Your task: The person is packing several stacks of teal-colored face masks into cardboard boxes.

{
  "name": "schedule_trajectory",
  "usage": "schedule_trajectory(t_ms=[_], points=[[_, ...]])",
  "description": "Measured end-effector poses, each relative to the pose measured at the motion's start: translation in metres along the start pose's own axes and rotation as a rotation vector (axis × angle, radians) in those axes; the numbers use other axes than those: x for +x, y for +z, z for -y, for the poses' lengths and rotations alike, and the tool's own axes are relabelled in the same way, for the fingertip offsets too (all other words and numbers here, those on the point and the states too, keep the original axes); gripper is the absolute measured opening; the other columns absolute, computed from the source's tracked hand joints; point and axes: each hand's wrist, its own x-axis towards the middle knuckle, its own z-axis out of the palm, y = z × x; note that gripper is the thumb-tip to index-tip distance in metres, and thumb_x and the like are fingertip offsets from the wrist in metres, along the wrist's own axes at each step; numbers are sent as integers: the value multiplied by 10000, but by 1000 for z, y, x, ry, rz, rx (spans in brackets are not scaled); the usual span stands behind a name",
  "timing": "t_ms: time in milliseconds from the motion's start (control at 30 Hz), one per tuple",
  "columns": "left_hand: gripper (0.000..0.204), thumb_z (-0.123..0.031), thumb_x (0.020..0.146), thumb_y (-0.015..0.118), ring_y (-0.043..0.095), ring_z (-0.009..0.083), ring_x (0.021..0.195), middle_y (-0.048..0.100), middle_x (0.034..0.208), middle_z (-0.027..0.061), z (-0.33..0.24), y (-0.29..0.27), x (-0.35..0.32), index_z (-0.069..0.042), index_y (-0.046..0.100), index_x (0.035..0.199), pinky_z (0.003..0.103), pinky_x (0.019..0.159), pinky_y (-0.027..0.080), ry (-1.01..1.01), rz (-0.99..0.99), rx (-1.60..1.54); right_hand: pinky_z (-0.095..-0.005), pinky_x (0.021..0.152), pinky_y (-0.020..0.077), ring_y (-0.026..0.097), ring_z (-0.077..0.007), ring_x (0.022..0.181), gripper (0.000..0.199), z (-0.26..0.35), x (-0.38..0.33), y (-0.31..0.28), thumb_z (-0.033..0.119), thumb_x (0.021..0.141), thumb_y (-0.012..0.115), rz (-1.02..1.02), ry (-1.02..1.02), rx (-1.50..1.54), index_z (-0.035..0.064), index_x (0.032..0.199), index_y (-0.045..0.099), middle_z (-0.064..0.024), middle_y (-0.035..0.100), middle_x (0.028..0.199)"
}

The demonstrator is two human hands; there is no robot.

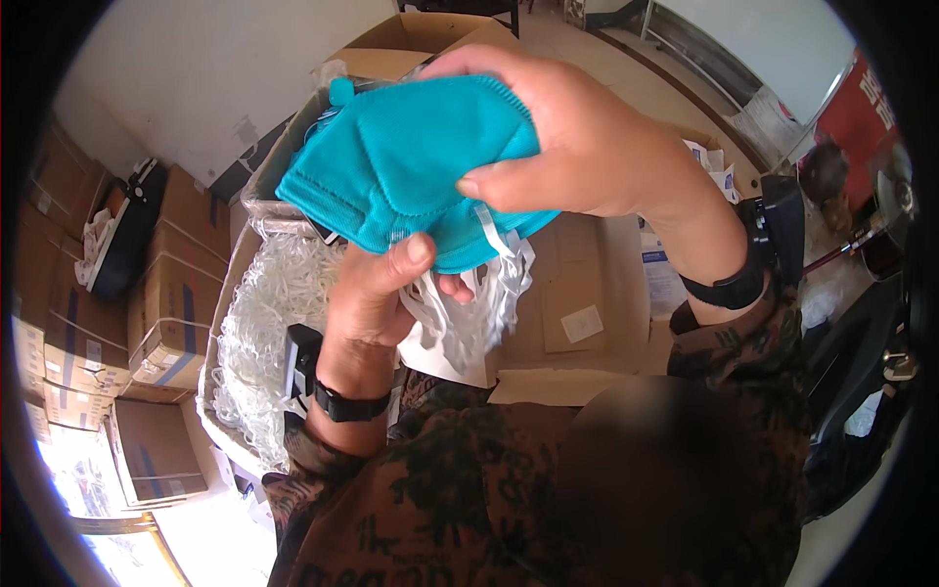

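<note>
A stack of teal folded face masks [430,147] is held up in front of me, tilted, with white ear loops [479,303] hanging in a bunch below. My right hand [548,137] grips the stack from the upper right, its thumb pressed on the front face. My left hand [377,284] holds the lower edge, thumb in front and fingertips showing among the loops. How many masks are in the stack cannot be told. Below the left forearm sits a box [217,362] heaped with white stringy loops [274,323].
An open cardboard box [606,284] lies under my hands, with a small white paper in it. Another open carton [421,44] stands beyond. Strapped cartons [176,284] are stacked at the left, with a black bag [127,230] on them. A black chair-like object [861,362] is at the right.
</note>
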Motion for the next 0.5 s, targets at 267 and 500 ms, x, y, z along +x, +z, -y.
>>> schedule_trajectory(t_ms=[267, 500], points=[[502, -337, 857, 718, 453, 86, 401, 610, 725, 49, 8, 4, 1, 1, 515, 1167, 232, 374, 362, -105, -48, -149, -350, 785, 513, 641, -270, 925, 614, -4, 9, 5, 216, 711, 704, -19, -54, -103, -59, 1227, 519, -192, 640, 1041], [453, -371, 907, 649, 439, 74, 391, 630, 784, 57, -1, 5, 11, 1, 532, 1137, 211, 347, 316, 85, -200, -102, -367, 949, 461, 543, -203, 1139, 887, -59, -25, 32, 232, 704, 863, -111, -82, 654, 35, 1421, 378, -96, 530, 1311]])
